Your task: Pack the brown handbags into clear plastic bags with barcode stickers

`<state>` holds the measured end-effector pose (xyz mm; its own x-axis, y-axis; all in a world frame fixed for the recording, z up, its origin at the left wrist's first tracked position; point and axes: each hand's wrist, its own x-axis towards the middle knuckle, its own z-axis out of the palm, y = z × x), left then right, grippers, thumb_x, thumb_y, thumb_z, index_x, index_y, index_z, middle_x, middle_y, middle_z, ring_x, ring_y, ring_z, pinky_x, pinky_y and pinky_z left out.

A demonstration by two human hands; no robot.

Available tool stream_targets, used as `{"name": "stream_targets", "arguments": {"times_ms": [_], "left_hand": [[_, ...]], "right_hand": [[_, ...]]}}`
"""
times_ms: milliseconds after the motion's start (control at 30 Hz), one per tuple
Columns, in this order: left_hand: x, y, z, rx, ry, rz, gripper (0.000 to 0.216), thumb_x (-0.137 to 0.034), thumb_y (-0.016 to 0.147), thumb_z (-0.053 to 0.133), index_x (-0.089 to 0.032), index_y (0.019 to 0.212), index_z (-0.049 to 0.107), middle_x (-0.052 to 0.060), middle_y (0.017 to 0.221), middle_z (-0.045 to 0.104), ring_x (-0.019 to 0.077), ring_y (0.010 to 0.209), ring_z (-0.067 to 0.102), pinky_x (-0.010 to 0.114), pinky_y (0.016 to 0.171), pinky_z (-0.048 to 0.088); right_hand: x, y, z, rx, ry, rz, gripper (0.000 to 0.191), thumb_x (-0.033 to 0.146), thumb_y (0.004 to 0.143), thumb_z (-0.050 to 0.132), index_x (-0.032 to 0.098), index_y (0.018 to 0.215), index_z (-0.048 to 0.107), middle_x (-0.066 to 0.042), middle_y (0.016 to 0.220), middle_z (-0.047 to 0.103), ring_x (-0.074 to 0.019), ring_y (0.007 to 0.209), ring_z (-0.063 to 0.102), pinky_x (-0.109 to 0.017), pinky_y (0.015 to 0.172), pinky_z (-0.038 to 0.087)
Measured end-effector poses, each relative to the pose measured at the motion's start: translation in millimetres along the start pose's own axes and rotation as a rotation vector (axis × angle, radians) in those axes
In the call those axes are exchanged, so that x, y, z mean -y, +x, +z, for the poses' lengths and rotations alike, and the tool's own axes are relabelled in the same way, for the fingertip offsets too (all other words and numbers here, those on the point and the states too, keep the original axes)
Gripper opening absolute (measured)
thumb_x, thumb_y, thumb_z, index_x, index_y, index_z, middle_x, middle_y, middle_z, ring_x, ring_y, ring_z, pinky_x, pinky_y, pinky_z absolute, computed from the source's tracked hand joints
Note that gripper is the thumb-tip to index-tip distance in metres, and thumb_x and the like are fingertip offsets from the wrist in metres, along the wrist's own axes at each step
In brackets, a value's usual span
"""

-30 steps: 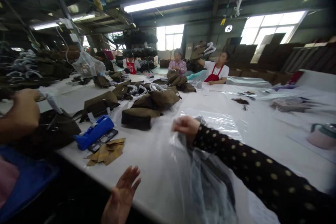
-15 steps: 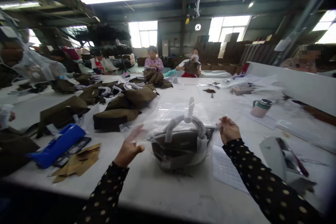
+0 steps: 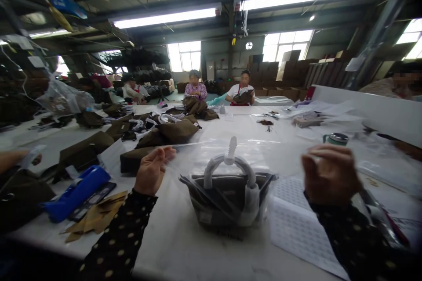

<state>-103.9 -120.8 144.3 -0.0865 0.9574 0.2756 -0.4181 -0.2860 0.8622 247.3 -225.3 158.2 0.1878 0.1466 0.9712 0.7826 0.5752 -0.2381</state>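
Note:
A dark olive handbag stands upright on the white table in front of me, inside a clear plastic bag. Its handles are wrapped in whitish padding, and a pale ribbed strip sticks up at their top. Left of the handbag, my left hand pinches one upper edge of the plastic bag. My right hand, to the right and nearer the camera, is closed with curled fingers at the opposite edge of the film; the grip itself is slightly blurred.
A blue tape dispenser and brown card pieces lie left. More olive bags are piled beyond. Printed sheets and a lidded mug are right. A co-worker's hand shows far left; several people sit across.
My left hand has moved up and left, from loose fingers to a pinch. The right hand has moved right and closer to the camera. The plastic bag's top is spread wider.

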Motion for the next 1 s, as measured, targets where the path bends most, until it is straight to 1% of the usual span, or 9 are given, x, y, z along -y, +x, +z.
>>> {"name": "stream_targets", "arguments": {"times_ms": [100, 167, 300, 400, 533, 733, 800, 900, 1000], "left_hand": [[1, -3, 6, -0.017, -0.047, -0.015, 0.026, -0.039, 0.065, 0.072, -0.016, 0.077, 0.068, 0.005, 0.074, 0.068, 0.0158, 0.071, 0.063, 0.030, 0.074, 0.050], [1, -5, 8, -0.036, -0.070, -0.027, 0.028, -0.040, 0.065, 0.072, -0.015, 0.079, 0.068, 0.004, 0.075, 0.068, 0.0145, 0.071, 0.063, 0.029, 0.073, 0.050], [1, -7, 6, -0.037, -0.044, -0.019, 0.029, -0.038, 0.064, 0.073, -0.014, 0.080, 0.068, 0.004, 0.079, 0.069, 0.0143, 0.073, 0.063, 0.029, 0.072, 0.050], [1, -8, 3, -0.046, -0.022, 0.007, 0.030, -0.039, 0.061, 0.075, -0.014, 0.077, 0.068, 0.005, 0.081, 0.068, 0.0154, 0.072, 0.062, 0.030, 0.072, 0.051], [4, -8, 7, -0.057, -0.056, -0.008, 0.032, -0.039, 0.058, 0.077, -0.015, 0.076, 0.069, 0.004, 0.077, 0.068, 0.0132, 0.069, 0.061, 0.027, 0.069, 0.050], [7, -8, 18, -0.121, -0.088, 0.004, 0.031, -0.041, 0.063, 0.073, -0.016, 0.080, 0.069, 0.003, 0.073, 0.067, 0.0107, 0.063, 0.057, 0.022, 0.063, 0.047], [7, -10, 19, -0.129, -0.088, -0.004, 0.031, -0.041, 0.063, 0.074, -0.016, 0.080, 0.069, 0.003, 0.072, 0.066, 0.0103, 0.061, 0.056, 0.022, 0.060, 0.046], [4, -15, 20, -0.075, -0.085, -0.016, 0.033, -0.041, 0.061, 0.074, -0.015, 0.080, 0.069, 0.002, 0.071, 0.065, 0.0095, 0.062, 0.056, 0.021, 0.061, 0.045], [1, -17, 21, -0.019, -0.074, -0.008, 0.033, -0.042, 0.062, 0.074, -0.014, 0.079, 0.069, 0.001, 0.068, 0.065, 0.0091, 0.060, 0.056, 0.021, 0.060, 0.044]], "right_hand": [[36, 0, 38, 0.655, -0.203, -0.249, 0.034, 0.025, 0.074, 0.064, 0.020, 0.108, 0.056, -0.006, 0.091, 0.062, -0.0204, 0.085, 0.056, -0.034, 0.077, 0.043], [44, -3, 61, 0.807, -0.348, -0.191, 0.046, 0.032, 0.074, 0.065, 0.015, 0.115, 0.053, -0.008, 0.087, 0.063, -0.0227, 0.082, 0.055, -0.036, 0.076, 0.042], [35, -3, 77, 0.675, -0.326, -0.232, 0.010, 0.026, 0.081, 0.056, 0.019, 0.081, 0.063, -0.006, 0.082, 0.061, -0.0228, 0.091, 0.052, -0.039, 0.085, 0.039], [24, 4, 71, 0.605, -0.283, -0.316, 0.016, 0.030, 0.082, 0.055, 0.018, 0.091, 0.062, -0.010, 0.103, 0.059, -0.0240, 0.104, 0.048, -0.042, 0.095, 0.034], [18, 15, 60, 0.692, -0.306, -0.388, 0.012, 0.021, 0.083, 0.053, 0.021, 0.089, 0.064, -0.001, 0.076, 0.066, -0.0155, 0.078, 0.058, -0.038, 0.092, 0.037], [41, 3, 33, 0.589, -0.008, -0.672, 0.027, 0.012, 0.078, 0.059, 0.025, 0.101, 0.060, 0.000, 0.097, 0.068, -0.0161, 0.092, 0.059, -0.033, 0.084, 0.045], [45, -4, 30, 0.766, 0.161, -0.521, 0.020, 0.017, 0.084, 0.052, 0.022, 0.103, 0.059, -0.001, 0.084, 0.069, -0.0139, 0.073, 0.062, -0.027, 0.068, 0.049], [38, -1, 41, 0.962, 0.056, 0.012, 0.029, 0.028, 0.092, 0.033, 0.020, 0.097, 0.060, 0.002, 0.058, 0.061, -0.0102, 0.045, 0.054, -0.022, 0.048, 0.042], [20, 16, 69, 1.110, -0.263, 0.222, 0.034, 0.034, 0.088, 0.037, 0.020, 0.079, 0.066, -0.002, 0.064, 0.062, -0.0142, 0.058, 0.058, -0.026, 0.058, 0.043]]}}
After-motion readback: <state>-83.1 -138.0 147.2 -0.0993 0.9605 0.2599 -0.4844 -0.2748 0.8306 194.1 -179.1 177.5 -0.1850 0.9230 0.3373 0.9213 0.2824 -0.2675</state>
